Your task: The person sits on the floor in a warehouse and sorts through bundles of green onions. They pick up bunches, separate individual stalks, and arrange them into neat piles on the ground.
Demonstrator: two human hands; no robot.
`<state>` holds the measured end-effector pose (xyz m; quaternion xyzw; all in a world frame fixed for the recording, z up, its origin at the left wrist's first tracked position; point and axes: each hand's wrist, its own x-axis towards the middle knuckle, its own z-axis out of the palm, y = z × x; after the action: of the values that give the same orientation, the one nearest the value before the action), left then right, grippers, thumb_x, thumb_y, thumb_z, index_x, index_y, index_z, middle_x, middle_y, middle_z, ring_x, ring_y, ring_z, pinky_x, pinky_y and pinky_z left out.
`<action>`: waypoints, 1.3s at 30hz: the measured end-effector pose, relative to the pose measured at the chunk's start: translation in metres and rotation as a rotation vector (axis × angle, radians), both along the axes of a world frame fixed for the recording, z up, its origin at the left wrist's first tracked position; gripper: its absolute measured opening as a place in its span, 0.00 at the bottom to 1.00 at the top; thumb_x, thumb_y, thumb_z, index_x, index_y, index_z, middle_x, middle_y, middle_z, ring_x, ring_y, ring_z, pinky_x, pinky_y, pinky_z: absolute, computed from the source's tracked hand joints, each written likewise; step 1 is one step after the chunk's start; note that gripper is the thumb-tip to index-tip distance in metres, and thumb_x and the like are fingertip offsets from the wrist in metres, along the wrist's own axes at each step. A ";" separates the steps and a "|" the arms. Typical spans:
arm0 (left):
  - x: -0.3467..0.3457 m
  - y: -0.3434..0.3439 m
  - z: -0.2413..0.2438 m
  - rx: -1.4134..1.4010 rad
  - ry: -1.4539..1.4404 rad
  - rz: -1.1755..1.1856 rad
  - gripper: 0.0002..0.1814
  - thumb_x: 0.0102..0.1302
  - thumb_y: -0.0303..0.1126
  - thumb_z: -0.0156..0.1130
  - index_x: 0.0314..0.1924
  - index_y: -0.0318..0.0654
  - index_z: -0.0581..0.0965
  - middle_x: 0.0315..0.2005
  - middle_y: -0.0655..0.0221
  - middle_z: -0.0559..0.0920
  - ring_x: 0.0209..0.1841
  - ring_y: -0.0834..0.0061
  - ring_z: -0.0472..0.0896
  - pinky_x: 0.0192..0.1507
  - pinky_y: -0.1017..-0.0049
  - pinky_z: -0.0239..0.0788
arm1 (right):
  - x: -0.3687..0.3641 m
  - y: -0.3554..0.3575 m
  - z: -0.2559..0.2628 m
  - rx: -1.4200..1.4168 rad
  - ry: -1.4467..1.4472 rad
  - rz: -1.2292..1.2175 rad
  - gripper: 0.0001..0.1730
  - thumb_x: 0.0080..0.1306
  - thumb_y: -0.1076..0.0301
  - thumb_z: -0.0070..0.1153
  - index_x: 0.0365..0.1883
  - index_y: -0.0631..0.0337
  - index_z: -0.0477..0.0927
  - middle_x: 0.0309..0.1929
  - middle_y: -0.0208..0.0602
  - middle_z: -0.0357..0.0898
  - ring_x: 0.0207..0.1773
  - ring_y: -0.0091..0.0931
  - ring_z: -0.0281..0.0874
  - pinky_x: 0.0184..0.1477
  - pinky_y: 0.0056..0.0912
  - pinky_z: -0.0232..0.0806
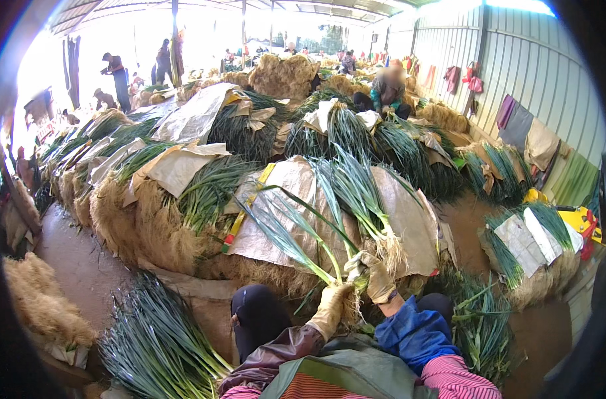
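My left hand (331, 308), in a tan work glove, grips a few green onions (310, 249) near their roots, with the leaves fanning up and to the left. Close against it, my gloved right hand (375, 277) has its fingers closed on a dark green leaf (328, 227) of the same plants. Pale roots hang below both hands. Just beyond them, a bunch of green onions (360, 194) with stringy roots rests on a woven plastic sheet (293, 209) that covers a pile.
Loose green onions (158, 334) lie at my left knee, and leaves (482, 319) lie by my right. A yellow strip (250, 202) edges the sheet. Covered bundles (537, 239) stand at right. Another person (388, 90) crouches behind the piles. A metal wall (527, 75) bounds the right side.
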<state>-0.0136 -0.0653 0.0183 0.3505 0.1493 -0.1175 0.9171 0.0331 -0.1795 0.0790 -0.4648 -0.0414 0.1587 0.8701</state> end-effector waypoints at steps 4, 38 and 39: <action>0.005 -0.002 -0.019 -0.141 -0.213 0.044 0.14 0.61 0.27 0.61 0.46 0.34 0.74 0.29 0.69 0.79 0.26 0.75 0.79 0.30 0.76 0.73 | -0.017 0.004 -0.001 0.391 0.173 0.426 0.11 0.68 0.61 0.50 0.31 0.58 0.75 0.22 0.23 0.70 0.23 0.17 0.64 0.27 0.23 0.61; -0.010 0.024 -0.004 -0.053 -0.080 0.009 0.12 0.63 0.32 0.60 0.45 0.36 0.76 0.35 0.69 0.82 0.36 0.76 0.81 0.41 0.75 0.74 | 0.029 -0.019 -0.036 -0.659 -0.118 0.473 0.14 0.66 0.60 0.55 0.42 0.61 0.81 0.35 0.32 0.81 0.43 0.19 0.73 0.50 0.24 0.65; -0.011 0.023 -0.003 -0.032 -0.085 0.013 0.12 0.63 0.32 0.60 0.45 0.36 0.76 0.35 0.69 0.82 0.36 0.76 0.81 0.41 0.75 0.74 | 0.025 -0.023 -0.038 -0.565 -0.100 0.476 0.14 0.66 0.59 0.56 0.41 0.62 0.81 0.35 0.32 0.80 0.43 0.19 0.73 0.50 0.24 0.65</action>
<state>-0.0244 -0.0425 0.0152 0.3396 0.1105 -0.0992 0.9288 0.0582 -0.2025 0.0408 -0.6712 -0.1454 0.3387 0.6431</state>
